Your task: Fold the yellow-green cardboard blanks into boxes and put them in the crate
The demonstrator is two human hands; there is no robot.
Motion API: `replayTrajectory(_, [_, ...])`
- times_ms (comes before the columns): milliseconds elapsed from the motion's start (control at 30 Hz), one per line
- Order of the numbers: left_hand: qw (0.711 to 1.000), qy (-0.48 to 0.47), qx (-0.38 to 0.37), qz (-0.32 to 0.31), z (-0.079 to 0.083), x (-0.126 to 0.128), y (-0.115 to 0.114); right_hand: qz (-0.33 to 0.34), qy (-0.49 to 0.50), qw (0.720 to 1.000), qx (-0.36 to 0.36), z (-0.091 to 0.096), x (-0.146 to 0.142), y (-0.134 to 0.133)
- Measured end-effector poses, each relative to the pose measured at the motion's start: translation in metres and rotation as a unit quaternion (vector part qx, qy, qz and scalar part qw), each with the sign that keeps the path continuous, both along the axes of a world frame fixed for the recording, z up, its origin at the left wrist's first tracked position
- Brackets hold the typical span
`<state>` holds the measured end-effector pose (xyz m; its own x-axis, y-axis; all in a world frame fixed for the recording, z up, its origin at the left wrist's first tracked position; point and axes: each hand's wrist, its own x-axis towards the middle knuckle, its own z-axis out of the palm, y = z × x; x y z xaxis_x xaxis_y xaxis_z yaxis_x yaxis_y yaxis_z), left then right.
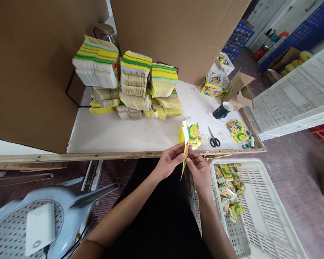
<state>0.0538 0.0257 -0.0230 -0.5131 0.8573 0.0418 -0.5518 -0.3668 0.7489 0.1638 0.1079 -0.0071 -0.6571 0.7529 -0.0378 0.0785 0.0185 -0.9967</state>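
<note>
In the head view my left hand (170, 160) and my right hand (199, 169) meet at the front edge of the table. Between them they pinch a thin yellow folding carton (187, 151), seen almost edge-on, with white flaps at its upper end. The left fingers close on it from one side, the right thumb and fingers from the other. Right behind it on the table lie more printed yellow and green cartons (194, 133), partly covered by the held one. Black-handled scissors (214, 140) lie to the right of my hands.
Bundled flat cartons (135, 82) are stacked at the table's back. A dark mug (223, 110), rubber bands (223, 135) and a cardboard box (239, 90) stand or lie right. Below, a white crate (270, 201) holds several small cartons (229, 185). A grey chair (56, 201) stands left.
</note>
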Motion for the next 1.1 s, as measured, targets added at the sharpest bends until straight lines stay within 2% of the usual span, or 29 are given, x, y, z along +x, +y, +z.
replayTrajectory(200, [1.000,0.008,-0.019,0.008,0.001,0.005,-0.001,0.008,-0.021,1.000,0.008,0.002,0.001,0.002])
replayTrajectory(467, [0.997,0.042,-0.046,0.035,0.004,0.001,-0.005,0.018,0.008,0.998,-0.055,0.003,0.001,0.001])
replayTrajectory(600, [0.995,0.058,-0.069,0.043,0.004,0.004,-0.006,-0.008,0.008,0.999,-0.033,0.001,-0.001,0.001])
replayTrajectory(800, [0.977,0.103,-0.145,0.117,-0.009,0.008,-0.002,-0.041,-0.007,0.999,0.032,-0.005,0.000,-0.003])
replayTrajectory(967, [0.980,0.118,-0.136,0.079,-0.009,0.006,-0.003,-0.068,-0.026,0.991,0.112,-0.007,0.004,0.003])
replayTrajectory(1100, [0.984,0.120,-0.123,0.052,-0.003,0.006,-0.008,-0.025,-0.008,0.993,0.118,-0.005,0.009,0.012])
